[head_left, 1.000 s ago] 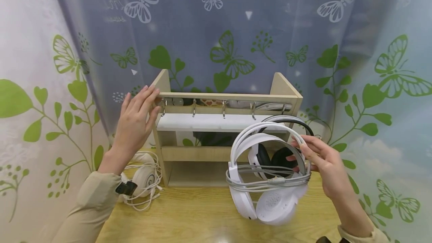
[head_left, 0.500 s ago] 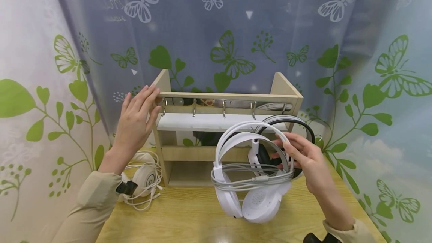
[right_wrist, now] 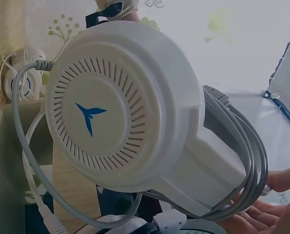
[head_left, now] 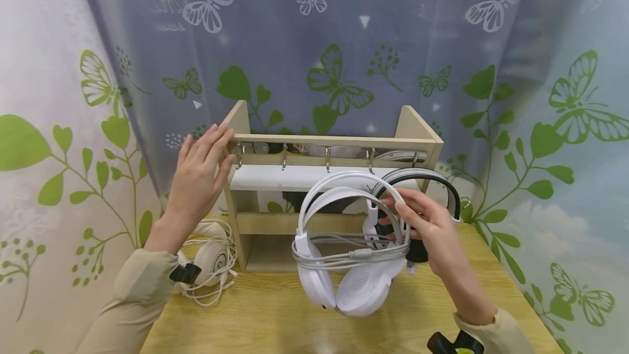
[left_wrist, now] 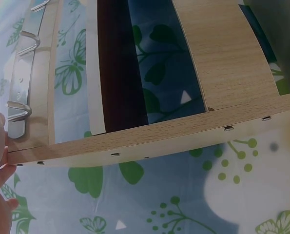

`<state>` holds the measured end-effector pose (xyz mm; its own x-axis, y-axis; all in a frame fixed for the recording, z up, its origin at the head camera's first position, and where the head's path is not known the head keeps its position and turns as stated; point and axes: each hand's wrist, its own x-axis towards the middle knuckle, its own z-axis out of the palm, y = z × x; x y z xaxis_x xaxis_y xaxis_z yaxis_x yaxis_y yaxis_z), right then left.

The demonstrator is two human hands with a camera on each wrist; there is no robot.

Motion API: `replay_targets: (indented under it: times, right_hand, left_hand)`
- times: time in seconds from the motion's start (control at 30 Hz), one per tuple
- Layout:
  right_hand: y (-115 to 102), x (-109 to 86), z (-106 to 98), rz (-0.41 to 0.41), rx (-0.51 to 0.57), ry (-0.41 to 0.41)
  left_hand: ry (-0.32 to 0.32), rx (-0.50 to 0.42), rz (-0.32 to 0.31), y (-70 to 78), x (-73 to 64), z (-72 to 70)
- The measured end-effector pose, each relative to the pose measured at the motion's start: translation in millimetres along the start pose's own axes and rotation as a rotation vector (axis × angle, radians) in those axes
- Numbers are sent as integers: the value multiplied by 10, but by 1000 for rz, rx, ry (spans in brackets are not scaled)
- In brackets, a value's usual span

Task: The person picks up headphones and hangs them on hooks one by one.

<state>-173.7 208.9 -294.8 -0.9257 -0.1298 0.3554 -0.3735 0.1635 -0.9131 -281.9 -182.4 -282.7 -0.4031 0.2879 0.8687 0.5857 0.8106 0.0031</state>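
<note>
My right hand [head_left: 432, 228] grips the headband of white headphones [head_left: 314, 283] on its right side, thumb in front. A grey cable [head_left: 339, 260] is wound round their middle. They hang in the air before a small wooden rack [head_left: 314, 224]. In the right wrist view one earcup [right_wrist: 96, 112] fills the middle, with a blue mark. My left hand [head_left: 199, 173] rests on the rack's upper left corner, fingers fairly straight; its fingertips show at the edge of the left wrist view. Other headphones with black pads [head_left: 417, 251] hang at the rack's right end, partly hidden.
Metal hooks [head_left: 327, 158] line the rack's top bar. White headphones with a tangled cable [head_left: 211, 258] lie left of the rack on the wooden table [head_left: 275, 310]. A printed curtain [head_left: 275, 42] stands behind and at both sides.
My right hand has carried the headphones to the left and slightly up, away from the hanging pair, which shows more at its right. The left hand has stayed on the rack corner.
</note>
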Motion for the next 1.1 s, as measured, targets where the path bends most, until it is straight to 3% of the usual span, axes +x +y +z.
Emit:
replay_targets:
  times: [0.23,0.43,0.7,1.1]
  right_hand:
    - [-7,75,77,40,-10,-2]
    - [4,152,143,31,-5,2]
    - [30,230,195,15,-76,25]
    - [52,277,280,46,-88,49]
  left_hand:
    - [1,10,3,-1,-2,2]
    - [7,-7,-3,14,7,-8]
    - [2,5,0,5,1,8]
    - [2,7,-1,-2,0,3]
